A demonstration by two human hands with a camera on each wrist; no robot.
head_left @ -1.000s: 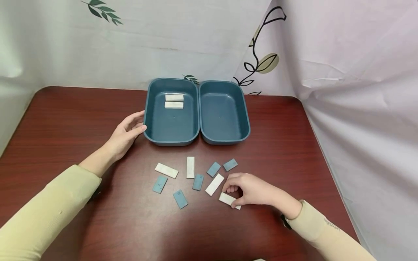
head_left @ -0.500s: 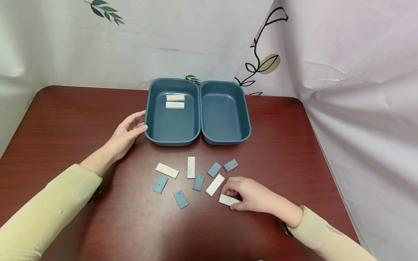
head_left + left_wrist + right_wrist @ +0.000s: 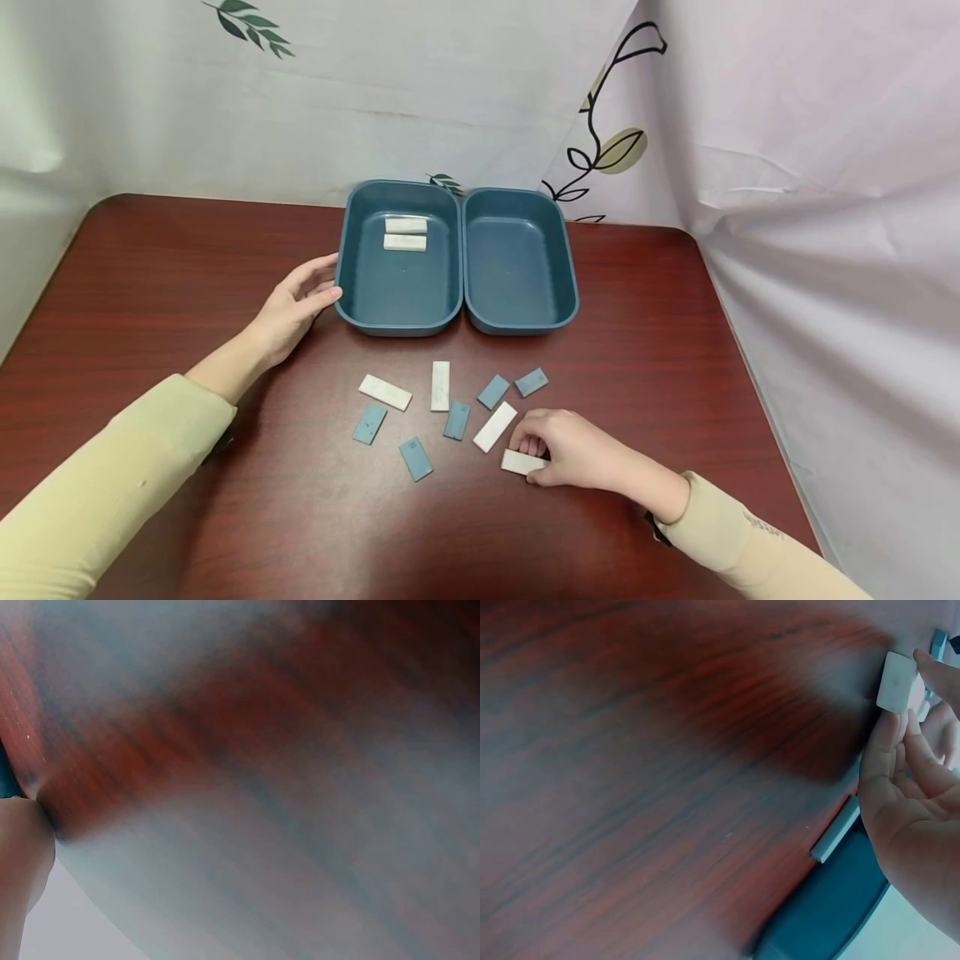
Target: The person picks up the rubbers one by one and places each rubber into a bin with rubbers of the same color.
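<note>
In the head view, my right hand pinches a white rectangular block between thumb and fingertips, low over the table. The right wrist view shows this white block end-on, gripped at its sides. My left hand rests at the left side of a blue bin, its thumb tip at the rim and its other fingers along the outer wall. Two white blocks lie side by side inside that bin. Another white block lies close to my right hand's fingers. The left wrist view shows mostly blurred tabletop.
A second blue bin stands against the first one's right side, with nothing in it. Several flat blue-grey blocks and two more white blocks lie scattered in front of the bins. A white curtain hangs behind the table.
My right hand has drawn its fingers in around the white block, which has turned slightly and now shows less of its right end. My left hand stays at the bin.
</note>
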